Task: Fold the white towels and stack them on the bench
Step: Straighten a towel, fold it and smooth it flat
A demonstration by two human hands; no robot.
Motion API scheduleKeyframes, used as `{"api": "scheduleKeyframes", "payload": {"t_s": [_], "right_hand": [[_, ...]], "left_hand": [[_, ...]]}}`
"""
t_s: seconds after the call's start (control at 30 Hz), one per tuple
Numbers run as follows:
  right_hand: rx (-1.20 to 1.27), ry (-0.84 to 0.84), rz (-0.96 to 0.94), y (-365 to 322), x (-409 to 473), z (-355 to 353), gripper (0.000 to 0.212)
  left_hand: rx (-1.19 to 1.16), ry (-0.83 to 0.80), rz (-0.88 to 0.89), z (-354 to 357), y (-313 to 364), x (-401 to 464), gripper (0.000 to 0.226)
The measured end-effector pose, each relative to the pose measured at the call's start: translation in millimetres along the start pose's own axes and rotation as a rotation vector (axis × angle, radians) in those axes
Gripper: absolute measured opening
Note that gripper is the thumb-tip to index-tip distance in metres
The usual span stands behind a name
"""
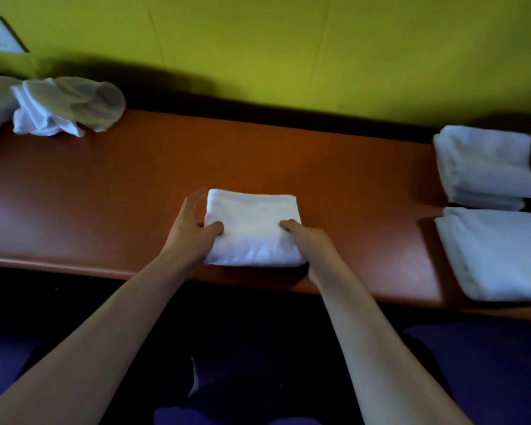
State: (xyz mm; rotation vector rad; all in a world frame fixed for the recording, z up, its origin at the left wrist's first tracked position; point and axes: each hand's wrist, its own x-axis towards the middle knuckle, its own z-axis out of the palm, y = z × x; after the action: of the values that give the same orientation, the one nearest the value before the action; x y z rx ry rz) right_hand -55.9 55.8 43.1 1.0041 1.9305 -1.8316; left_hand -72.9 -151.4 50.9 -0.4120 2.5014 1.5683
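A folded white towel (253, 228) lies near the front edge of the orange-brown bench (135, 185). My left hand (192, 228) holds its left side, thumb on top and fingers stretched along the edge. My right hand (307, 240) grips its right side, thumb pressed on top, the other fingers hidden under the towel. At the right end, a stack of folded towels (485, 167) stands behind another folded towel (500, 253). Crumpled unfolded towels (65, 105) sit at the far left.
A yellow-green wall (288, 50) runs behind the bench, with a white socket plate (0, 35) at upper left. Bare bench surface stretches between the crumpled pile and the middle towel. My legs in dark clothing (242, 378) are below the bench edge.
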Motion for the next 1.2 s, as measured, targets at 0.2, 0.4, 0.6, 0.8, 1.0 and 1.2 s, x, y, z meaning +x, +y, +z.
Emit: {"api": "scheduleKeyframes", "payload": {"t_s": [0.2,0.4,0.6,0.8,1.0,1.2], "right_hand": [[0.064,0.156,-0.232,5.7,-14.5,-80.7,0.014],[-0.066,0.327,-0.337,2.4,-22.4,-182.7,0.024],[-0.109,0.550,-0.430,-2.7,-22.9,-299.4,0.036],[-0.114,0.721,-0.471,-4.5,-18.4,-399.0,0.026],[-0.603,1.007,-0.445,17.5,7.6,-434.1,0.039],[-0.855,0.971,-0.614,70.2,21.9,-397.5,0.034]], "left_hand": [[-0.017,-0.156,0.159,64.1,30.4,-35.3,0.052],[0.014,-0.295,0.309,136.3,74.5,-68.6,0.052],[-0.018,-0.455,0.427,221.7,127.3,-105.5,0.049],[0.014,-0.545,0.536,306.0,171.3,-127.0,0.061],[0.490,-0.519,0.570,362.5,176.3,-124.9,0.055],[0.821,-0.455,0.633,361.6,156.8,-132.2,0.051]]}}
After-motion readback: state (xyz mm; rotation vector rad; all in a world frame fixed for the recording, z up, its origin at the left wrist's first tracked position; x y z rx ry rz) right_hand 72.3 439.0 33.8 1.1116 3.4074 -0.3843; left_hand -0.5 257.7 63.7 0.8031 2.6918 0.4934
